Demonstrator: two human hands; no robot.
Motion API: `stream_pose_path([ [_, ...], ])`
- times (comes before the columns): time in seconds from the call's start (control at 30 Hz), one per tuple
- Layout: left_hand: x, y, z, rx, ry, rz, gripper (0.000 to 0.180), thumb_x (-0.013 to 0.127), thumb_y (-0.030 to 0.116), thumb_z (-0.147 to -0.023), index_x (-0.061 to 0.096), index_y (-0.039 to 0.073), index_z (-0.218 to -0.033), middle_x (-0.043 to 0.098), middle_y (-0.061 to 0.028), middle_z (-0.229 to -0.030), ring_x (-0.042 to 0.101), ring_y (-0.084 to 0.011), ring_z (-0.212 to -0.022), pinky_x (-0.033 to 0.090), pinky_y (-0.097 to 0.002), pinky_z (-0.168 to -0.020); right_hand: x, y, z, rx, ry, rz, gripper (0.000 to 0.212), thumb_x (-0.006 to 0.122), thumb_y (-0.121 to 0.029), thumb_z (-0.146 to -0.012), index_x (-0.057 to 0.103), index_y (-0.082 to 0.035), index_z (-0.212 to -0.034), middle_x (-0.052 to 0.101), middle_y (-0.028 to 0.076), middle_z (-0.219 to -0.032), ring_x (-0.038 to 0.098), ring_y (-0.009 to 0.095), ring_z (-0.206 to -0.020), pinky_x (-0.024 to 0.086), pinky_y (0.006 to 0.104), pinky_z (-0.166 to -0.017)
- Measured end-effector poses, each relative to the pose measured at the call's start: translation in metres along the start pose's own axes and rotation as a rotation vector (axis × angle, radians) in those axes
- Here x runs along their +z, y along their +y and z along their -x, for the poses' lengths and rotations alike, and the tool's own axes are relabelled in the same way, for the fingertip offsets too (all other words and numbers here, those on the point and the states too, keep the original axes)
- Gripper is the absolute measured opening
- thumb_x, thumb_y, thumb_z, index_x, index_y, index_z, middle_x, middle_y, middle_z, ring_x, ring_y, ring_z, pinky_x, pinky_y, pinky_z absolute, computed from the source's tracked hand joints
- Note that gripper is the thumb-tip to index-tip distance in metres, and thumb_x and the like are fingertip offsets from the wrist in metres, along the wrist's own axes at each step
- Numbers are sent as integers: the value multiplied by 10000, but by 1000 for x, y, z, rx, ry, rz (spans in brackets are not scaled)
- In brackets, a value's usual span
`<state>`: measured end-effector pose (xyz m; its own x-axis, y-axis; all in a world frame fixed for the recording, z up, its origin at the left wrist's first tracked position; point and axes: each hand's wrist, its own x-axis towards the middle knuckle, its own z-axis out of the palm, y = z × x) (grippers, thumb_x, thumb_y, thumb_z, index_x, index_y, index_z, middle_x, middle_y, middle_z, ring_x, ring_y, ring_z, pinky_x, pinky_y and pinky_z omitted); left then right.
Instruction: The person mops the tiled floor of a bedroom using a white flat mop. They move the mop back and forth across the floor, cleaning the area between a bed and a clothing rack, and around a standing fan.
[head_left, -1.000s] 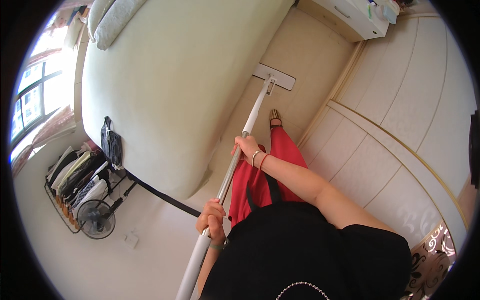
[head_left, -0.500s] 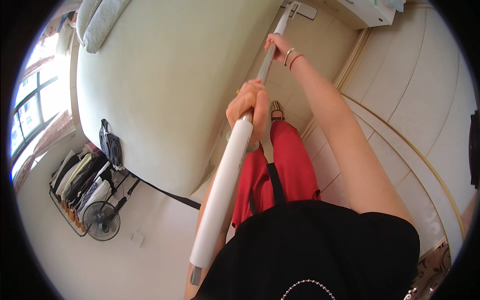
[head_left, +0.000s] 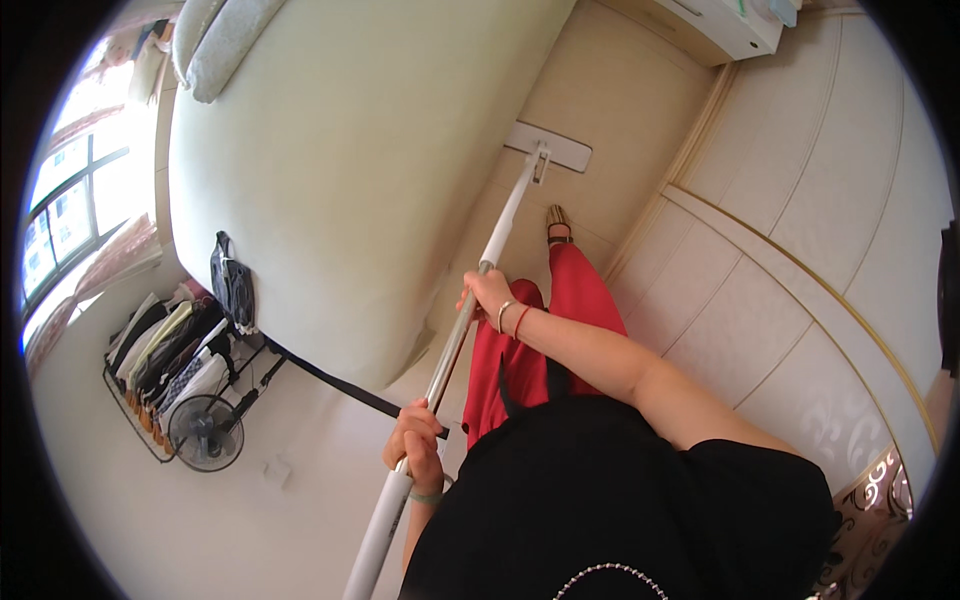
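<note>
A flat mop with a long pole [head_left: 452, 352] runs slantwise across the middle. Its rectangular white head [head_left: 568, 152] lies on the tiled floor, one end by the bed's edge. My left hand [head_left: 415, 440] is closed round the pole just above the thick white sleeve [head_left: 378, 540] at its near end. Farther along, my right hand [head_left: 487, 293] grips the pole below the white joint section [head_left: 505, 220]. A silver bracelet and a red string circle my right wrist; a green bangle is on the left one.
A bed [head_left: 330, 190] with a pale cover fills the left, and grey pillows [head_left: 220, 50] lie at its far end. Panelled wardrobe doors [head_left: 760, 200] line the right. A white cabinet [head_left: 715, 25] stands far right. A fan [head_left: 206, 433] and hanging clothes [head_left: 170, 360] are lower left.
Both my hands have drawn the mop back toward me, down and left. Its head has come from beside the far cabinet to just beyond my foot. Both hands still hold the pole.
</note>
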<state>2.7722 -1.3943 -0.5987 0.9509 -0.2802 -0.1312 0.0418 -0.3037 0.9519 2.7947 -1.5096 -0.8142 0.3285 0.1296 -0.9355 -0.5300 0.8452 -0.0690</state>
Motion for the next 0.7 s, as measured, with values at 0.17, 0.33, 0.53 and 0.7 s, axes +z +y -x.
stream_pose_path([
  [0.17,8,-13,-29,42,14,146,313,343,110,-872,344,64,-562,363,-24,-538,380,-140,-555,370,-391,-796,9,-22,-14,-43,-52,-71,114,470,-109,-719,450,-15,-657,502,104,-558,570,234,-489,475,378,-390],
  [0.33,66,-56,-102,160,-117,204,289,382,119,-872,364,40,-595,386,-41,-571,392,-146,-594,378,-420,-837,-22,-125,-79,-206,-83,1,103,472,-120,-694,485,-23,-661,562,134,-611,602,260,-550,520,417,-462],
  [0.53,163,-66,-171,257,-160,210,231,405,25,-822,383,1,-592,448,-40,-612,392,-110,-571,403,-386,-853,-71,-250,-118,-331,-55,134,98,497,-127,-676,474,-44,-721,552,101,-651,570,203,-597,506,352,-514],
  [0.7,143,-63,-145,202,-168,177,221,417,22,-815,389,-3,-597,445,-43,-609,386,-93,-551,404,-356,-853,-69,-212,-108,-331,55,86,101,501,-152,-684,478,-54,-669,551,96,-628,567,206,-578,497,348,-498],
])
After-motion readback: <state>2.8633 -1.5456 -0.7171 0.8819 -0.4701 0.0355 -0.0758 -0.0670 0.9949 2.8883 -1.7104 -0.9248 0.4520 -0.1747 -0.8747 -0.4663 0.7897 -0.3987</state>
